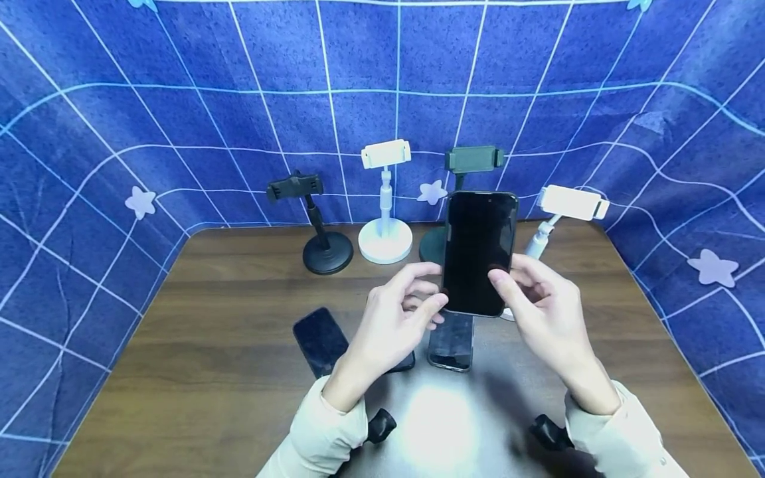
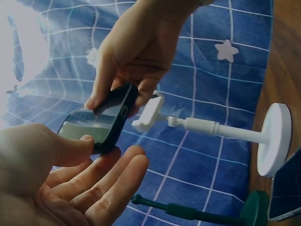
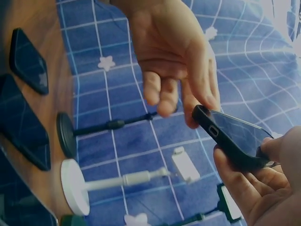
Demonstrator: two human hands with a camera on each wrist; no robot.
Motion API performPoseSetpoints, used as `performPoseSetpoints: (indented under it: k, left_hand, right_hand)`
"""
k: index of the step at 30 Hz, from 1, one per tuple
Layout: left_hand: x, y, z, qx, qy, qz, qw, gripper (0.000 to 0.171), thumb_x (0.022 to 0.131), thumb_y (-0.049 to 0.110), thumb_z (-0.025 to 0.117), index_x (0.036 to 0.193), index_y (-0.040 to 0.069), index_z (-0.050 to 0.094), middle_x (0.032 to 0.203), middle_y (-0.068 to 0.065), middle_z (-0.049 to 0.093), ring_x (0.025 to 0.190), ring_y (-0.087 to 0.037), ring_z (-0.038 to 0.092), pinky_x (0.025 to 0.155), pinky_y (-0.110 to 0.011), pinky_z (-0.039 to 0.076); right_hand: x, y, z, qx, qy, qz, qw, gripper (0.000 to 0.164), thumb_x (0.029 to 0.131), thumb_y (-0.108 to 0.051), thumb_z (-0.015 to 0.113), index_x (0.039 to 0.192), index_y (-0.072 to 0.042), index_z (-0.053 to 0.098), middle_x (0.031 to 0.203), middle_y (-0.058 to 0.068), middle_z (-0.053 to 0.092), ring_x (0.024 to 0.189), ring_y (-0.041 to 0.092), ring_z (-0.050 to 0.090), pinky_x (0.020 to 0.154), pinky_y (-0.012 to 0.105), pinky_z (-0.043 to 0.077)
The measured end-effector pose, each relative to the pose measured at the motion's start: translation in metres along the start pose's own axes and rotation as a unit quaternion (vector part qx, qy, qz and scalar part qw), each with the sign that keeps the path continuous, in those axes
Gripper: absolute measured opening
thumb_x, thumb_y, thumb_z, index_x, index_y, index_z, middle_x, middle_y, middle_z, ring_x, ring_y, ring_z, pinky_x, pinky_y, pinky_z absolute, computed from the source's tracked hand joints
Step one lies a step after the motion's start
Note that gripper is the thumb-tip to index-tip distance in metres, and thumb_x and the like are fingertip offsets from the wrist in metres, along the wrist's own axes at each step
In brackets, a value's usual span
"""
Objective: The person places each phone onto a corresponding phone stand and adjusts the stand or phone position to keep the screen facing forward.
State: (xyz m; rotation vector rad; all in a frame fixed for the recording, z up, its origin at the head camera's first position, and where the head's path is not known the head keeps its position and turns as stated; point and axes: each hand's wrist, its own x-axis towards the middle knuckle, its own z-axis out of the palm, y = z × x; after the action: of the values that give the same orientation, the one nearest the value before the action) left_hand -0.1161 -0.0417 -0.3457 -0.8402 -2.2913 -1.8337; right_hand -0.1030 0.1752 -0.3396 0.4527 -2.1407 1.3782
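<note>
- So there's a phone point(image 1: 478, 245) up in the air over the table point(image 1: 209, 299), screen dark and facing the person, with both hands on it.
- Left hand point(image 1: 397, 325) just pinches the lower left edge, thumb and index finger; the other fingers don't seem to help much.
- Right hand point(image 1: 552, 318) has the lower right side, thumb on the glass, fingers behind.
- Biggest worry imo: both grips sit low, so the top could tip if either pinch loosens.
- If it drops, the lower phone point(image 1: 451, 342) lies on the table roughly beneath it, so glass could hit glass. The left phone point(image 1: 321, 338) looks safer, being further off.
- That right thumb could smear the screen, or slide if the glass is slick.
- Right knuckles look near the right-hand white stand point(image 1: 574, 202); a careless sideways swing might knock it. Can't tell the real gap.
- Same deal with the green stand point(image 1: 475, 159), partly hidden behind the phone: pushing forward blind could bump it.
</note>
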Motion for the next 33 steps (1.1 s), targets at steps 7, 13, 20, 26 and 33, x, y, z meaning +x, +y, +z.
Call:
performPoseSetpoints:
  k: [7, 13, 20, 26, 33]
  left_hand:
    - [0.011, -0.01, 0.004, 0.05, -0.023, 0.002, 0.9985, 0.03, 0.096, 0.017, 0.062, 0.125, 0.017, 0.057, 0.095, -0.004, 0.073, 0.067, -0.008, 0.068, 0.063, -0.024, 0.057]
    - [0.03, -0.013, 0.006, 0.083, -0.037, 0.003, 0.9958, 0.028, 0.098, 0.017, 0.059, 0.126, 0.017, 0.056, 0.095, -0.002, 0.074, 0.068, -0.008, 0.068, 0.064, -0.023, 0.056]
    - [0.058, -0.01, 0.006, 0.095, -0.059, 0.01, 0.9937, 0.028, 0.099, 0.019, 0.055, 0.127, 0.015, 0.055, 0.094, -0.002, 0.073, 0.067, -0.004, 0.066, 0.058, -0.024, 0.055]
    - [0.087, -0.009, 0.009, 0.099, -0.053, 0.021, 0.9935, 0.028, 0.1, 0.019, 0.055, 0.127, 0.014, 0.055, 0.094, -0.004, 0.073, 0.063, -0.004, 0.065, 0.056, -0.025, 0.054]
    - [0.112, -0.004, 0.029, 0.154, -0.095, 0.006, 0.9834, 0.036, 0.101, 0.028, 0.054, 0.135, 0.017, 0.048, 0.1, 0.002, 0.072, 0.068, 0.001, 0.063, 0.063, -0.022, 0.053]
  right_hand:
    - [0.006, 0.017, -0.023, -0.026, 0.039, 0.022, 0.999, 0.017, 0.091, -0.002, 0.065, 0.108, -0.002, 0.069, 0.077, -0.014, 0.068, 0.056, 0.004, 0.054, 0.048, 0.014, 0.04]
    - [0.015, 0.028, -0.043, -0.044, 0.071, 0.069, 0.994, 0.018, 0.094, -0.009, 0.063, 0.11, -0.001, 0.069, 0.075, -0.022, 0.066, 0.057, 0.001, 0.057, 0.053, 0.009, 0.044]
    - [0.025, 0.04, -0.065, -0.071, 0.125, 0.074, 0.987, 0.02, 0.095, -0.013, 0.063, 0.108, 0.001, 0.07, 0.073, -0.025, 0.065, 0.057, -0.003, 0.057, 0.054, 0.007, 0.045]
    - [0.034, 0.047, -0.081, -0.082, 0.152, 0.096, 0.98, 0.016, 0.095, -0.016, 0.063, 0.103, -0.004, 0.071, 0.065, -0.024, 0.061, 0.052, -0.002, 0.052, 0.051, 0.007, 0.042]
    - [0.04, 0.053, -0.092, -0.075, 0.161, 0.128, 0.976, 0.016, 0.096, -0.02, 0.063, 0.103, -0.008, 0.071, 0.068, -0.021, 0.063, 0.057, -0.003, 0.056, 0.054, 0.007, 0.046]
